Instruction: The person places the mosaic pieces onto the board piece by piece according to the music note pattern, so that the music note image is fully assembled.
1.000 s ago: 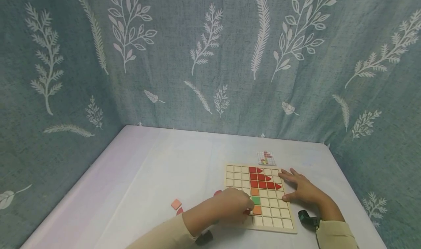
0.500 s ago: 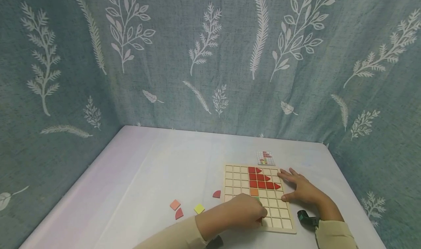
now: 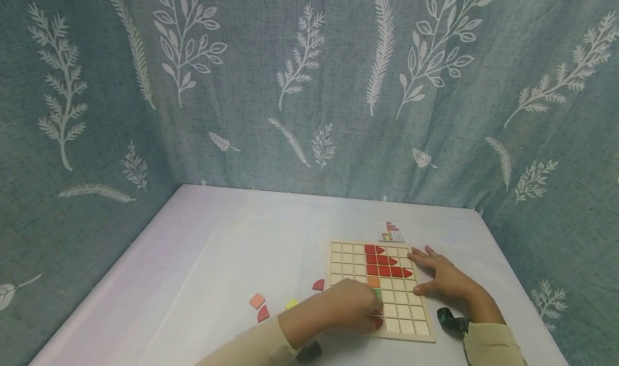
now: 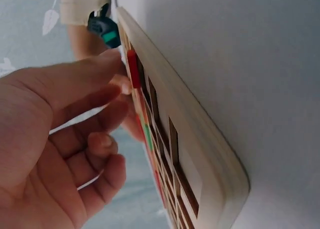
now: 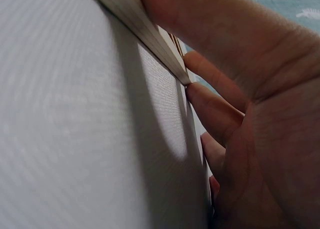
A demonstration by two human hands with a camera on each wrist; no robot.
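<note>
A red piece (image 3: 376,323) on the near side of the board (image 3: 406,312) is touched by the bent-fingered left hand (image 3: 355,304); whether it is pinched cannot be told. The right edge is touched by the spread right hand (image 3: 447,280).

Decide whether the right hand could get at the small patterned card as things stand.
Probably yes: the card lies on the table just past the far edge of the board, and nothing appears to stand between card and right hand.
</note>
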